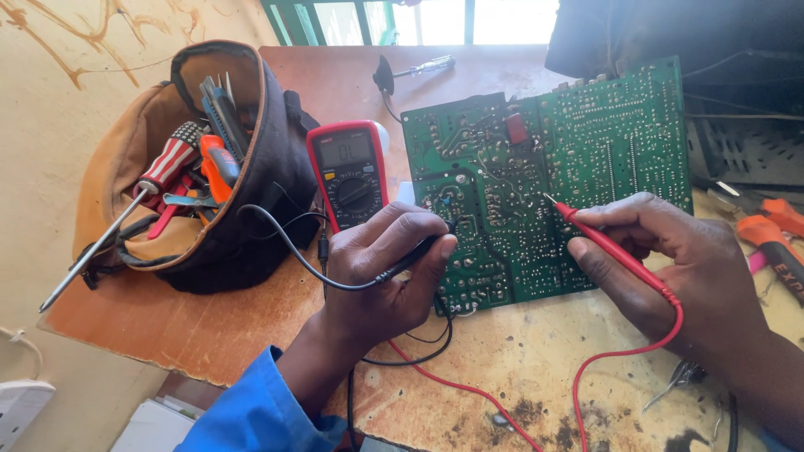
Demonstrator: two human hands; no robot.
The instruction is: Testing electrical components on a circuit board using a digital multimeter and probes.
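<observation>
A large green circuit board (pixel 586 142) lies solder side up on the worn wooden table (pixel 519 360). My left hand (pixel 385 268) grips a black test probe (pixel 414 255), its tip resting on the board's lower left area. My right hand (pixel 670 259) holds a red test probe (pixel 607 243) like a pen, with the metal tip touching the board near its middle. Black and red leads trail off toward the table's front edge. A red-cased multimeter (pixel 350 172) stands just left of the board, above my left hand.
An open brown and black tool bag (pixel 201 176) with screwdrivers and pliers sits at the left. A screwdriver (pixel 423 67) lies at the far edge. Orange-handled tools (pixel 775 230) rest at the right. A dark device casing (pixel 712 50) stands behind the board.
</observation>
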